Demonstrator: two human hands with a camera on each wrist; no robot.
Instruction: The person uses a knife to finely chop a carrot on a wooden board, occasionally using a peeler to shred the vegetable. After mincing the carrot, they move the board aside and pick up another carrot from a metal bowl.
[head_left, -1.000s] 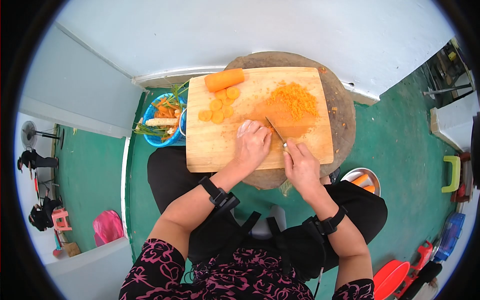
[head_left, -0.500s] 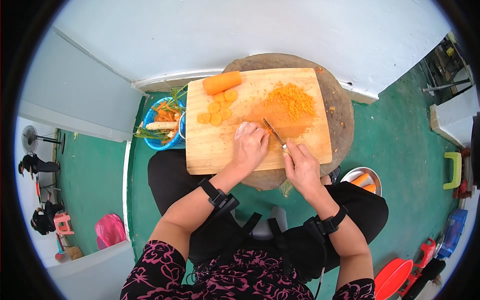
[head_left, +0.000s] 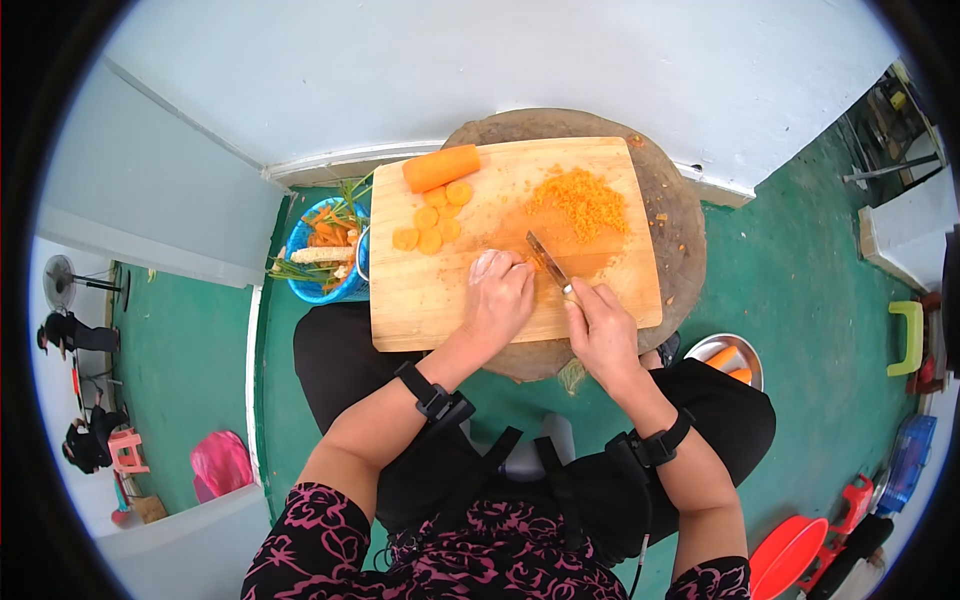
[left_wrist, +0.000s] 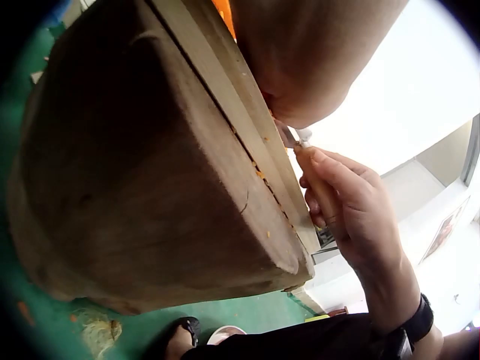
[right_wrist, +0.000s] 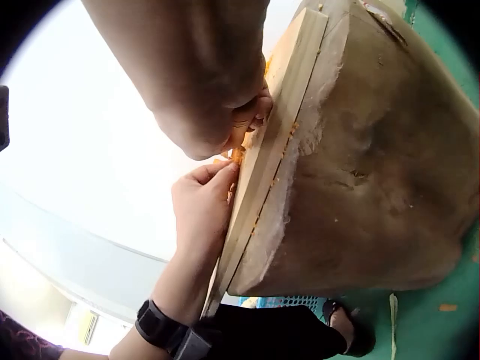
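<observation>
On the wooden cutting board (head_left: pixel 420 320), my left hand (head_left: pixel 500 295) presses down with bent fingers. In the right wrist view its fingertips hold small carrot pieces (right_wrist: pixel 238 155) against the board; the hand largely covers them from above. My right hand (head_left: pixel 605 328) grips the handle of a small knife (head_left: pixel 547 257), whose blade lies right beside the left fingers and points away from me. A mound of minced carrot (head_left: pixel 582 203) is beyond the blade to the right. Several round carrot slices (head_left: pixel 430 241) and a thick carrot length (head_left: pixel 441 168) sit at the board's far left.
A broad wooden stump (head_left: pixel 685 225) supports the board, close to a white wall (head_left: pixel 500 50). A blue basket (head_left: pixel 320 292) of vegetable scraps stands left of the board. On the green floor at right, a metal bowl (head_left: pixel 757 377) contains carrot pieces.
The knife blade has tilted so more of its flat side shows, staying beside the left fingers. Both hands keep nearly the same place on the board. The head view has shifted slightly.
</observation>
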